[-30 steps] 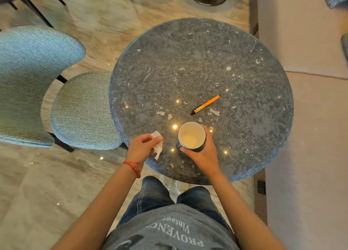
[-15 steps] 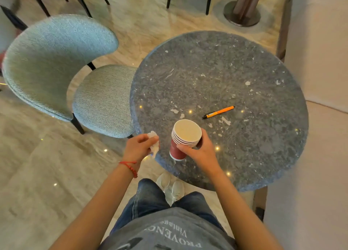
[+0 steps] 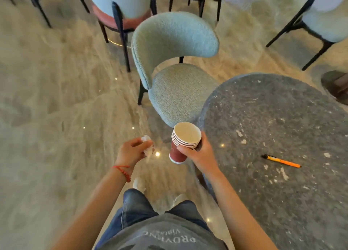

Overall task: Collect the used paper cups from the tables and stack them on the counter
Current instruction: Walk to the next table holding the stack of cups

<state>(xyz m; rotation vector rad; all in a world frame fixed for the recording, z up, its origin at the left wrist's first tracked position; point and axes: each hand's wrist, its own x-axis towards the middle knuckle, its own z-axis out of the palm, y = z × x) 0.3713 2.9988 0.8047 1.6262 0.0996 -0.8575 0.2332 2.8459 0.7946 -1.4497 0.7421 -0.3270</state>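
The right hand (image 3: 202, 152) grips a stack of red paper cups (image 3: 183, 142) just off the table (image 3: 282, 117) edge; the left hand's (image 3: 132, 151) fingers pinch what looks like crumpled tissue (image 3: 147, 146).

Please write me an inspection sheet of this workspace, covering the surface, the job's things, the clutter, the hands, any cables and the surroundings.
Surface: round dark speckled table, pale flecks across its top.
Job's things: stack of red paper cups, nested, tilted, held off the table over the floor; the top cup looks empty.
Clutter: orange pen lying on the table; crumpled white tissue.
Hands: right hand grips the stack of cups by its side; left hand holds the tissue.
Cables: nothing seen.
Surroundings: pale blue chair beside the table; more chairs behind, blurred; glossy stone floor. No counter in view.
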